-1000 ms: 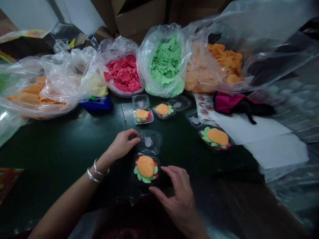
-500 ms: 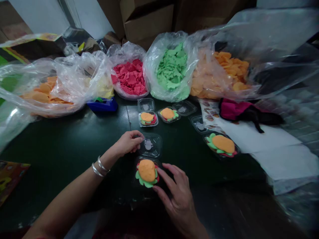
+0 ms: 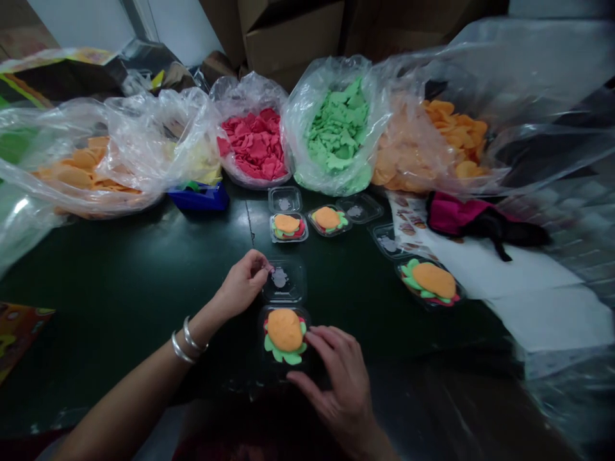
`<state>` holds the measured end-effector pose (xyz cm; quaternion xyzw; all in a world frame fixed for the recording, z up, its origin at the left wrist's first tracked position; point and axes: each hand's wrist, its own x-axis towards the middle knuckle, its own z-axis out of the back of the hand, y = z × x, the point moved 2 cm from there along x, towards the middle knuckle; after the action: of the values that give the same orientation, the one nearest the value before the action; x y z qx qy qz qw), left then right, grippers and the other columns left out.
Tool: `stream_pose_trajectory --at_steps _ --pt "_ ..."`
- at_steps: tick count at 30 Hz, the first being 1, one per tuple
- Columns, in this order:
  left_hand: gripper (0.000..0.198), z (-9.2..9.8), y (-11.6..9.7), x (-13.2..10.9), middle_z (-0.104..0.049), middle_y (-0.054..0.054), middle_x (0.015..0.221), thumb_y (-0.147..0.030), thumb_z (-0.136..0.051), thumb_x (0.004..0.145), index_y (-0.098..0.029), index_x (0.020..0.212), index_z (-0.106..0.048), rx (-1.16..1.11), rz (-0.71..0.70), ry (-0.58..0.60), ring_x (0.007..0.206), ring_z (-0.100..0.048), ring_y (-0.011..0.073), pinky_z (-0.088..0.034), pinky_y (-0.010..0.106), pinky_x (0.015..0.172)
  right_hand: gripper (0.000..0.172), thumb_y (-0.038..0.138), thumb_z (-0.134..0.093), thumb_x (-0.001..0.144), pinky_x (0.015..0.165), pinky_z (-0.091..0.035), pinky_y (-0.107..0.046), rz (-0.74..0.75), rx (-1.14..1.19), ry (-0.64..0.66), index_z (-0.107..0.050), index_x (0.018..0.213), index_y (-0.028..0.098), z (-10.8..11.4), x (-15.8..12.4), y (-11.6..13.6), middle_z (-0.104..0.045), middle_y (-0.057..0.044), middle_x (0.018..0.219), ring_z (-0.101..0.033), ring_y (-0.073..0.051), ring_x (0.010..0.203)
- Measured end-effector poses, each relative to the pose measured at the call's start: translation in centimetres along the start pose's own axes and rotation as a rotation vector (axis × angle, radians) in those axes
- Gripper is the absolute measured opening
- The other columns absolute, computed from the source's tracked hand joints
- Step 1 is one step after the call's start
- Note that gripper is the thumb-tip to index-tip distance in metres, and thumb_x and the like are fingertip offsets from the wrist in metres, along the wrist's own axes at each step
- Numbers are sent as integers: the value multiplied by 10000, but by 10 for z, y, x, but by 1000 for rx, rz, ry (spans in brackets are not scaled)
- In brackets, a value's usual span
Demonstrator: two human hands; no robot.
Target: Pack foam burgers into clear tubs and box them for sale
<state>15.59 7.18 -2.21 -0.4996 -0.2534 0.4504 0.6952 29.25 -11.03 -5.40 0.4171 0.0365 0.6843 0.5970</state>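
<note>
Since half a second ago the left hand point(image 3: 244, 283) has drawn the clear lid point(image 3: 284, 280) slightly toward the person, its thumb and fingertips now pinched on the lid's left edge. The right hand point(image 3: 336, 378) has edged forward; its spread fingers touch the right rim of the tray point(image 3: 307, 320) holding the toy burger point(image 3: 284, 330), gripping nothing. The lid lies flat, hinged just behind that burger. Beyond the burger sit two more filled trays point(image 3: 288, 226), and farther back the bag of green pieces point(image 3: 339, 128) and bag of red pieces point(image 3: 254, 144).
</note>
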Motion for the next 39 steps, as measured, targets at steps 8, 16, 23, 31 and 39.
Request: stream_pose_trajectory --at_steps 8,16,23,31,39 --pt "331 6 -8 -29 -668 40 1079 -135 -463 876 -225 1194 -466 63 -240 -27 985 -637 149 -483 292 884 833 545 -601 832 889 -439 -495 -53 -191 18 -264 1437 82 -10 5 3 -541 -229 1259 -519 -348 1131" --pt "618 12 -22 -88 -441 123 1364 -27 -494 739 -214 1324 -422 363 -567 337 1331 -370 257 -365 448 1095 881 530 -581 838 897 -436 -499 -98 -230 79 -161 1471 85 -9 11 10 -488 -251 1324 -495 -359 1188" --pt "643 10 4 -101 -421 139 1402 -158 -582 794 -225 1392 -358 595 -757 393 1376 -270 321 -329 535 1102 826 457 -718 750 892 -434 -498 -80 -154 299 -310 1416 190 4 19 6 -507 -189 1332 -492 -351 1170" --pt "551 14 9 -102 -431 126 1426 -298 -618 824 -249 1349 -458 407 -647 338 1337 -352 317 -321 533 1097 794 297 -710 795 996 -374 -496 13 23 324 -249 1435 203 -11 31 8 -478 -165 1389 -428 -301 1276" --pt "227 11 -1 -58 -614 6 695 -322 -630 767 -130 886 -654 -321 375 162 543 -529 98 -452 232 526 687 364 -634 851 948 -408 -532 42 22 229 -297 1426 197 -15 23 4 -512 -183 1340 -480 -333 1222"
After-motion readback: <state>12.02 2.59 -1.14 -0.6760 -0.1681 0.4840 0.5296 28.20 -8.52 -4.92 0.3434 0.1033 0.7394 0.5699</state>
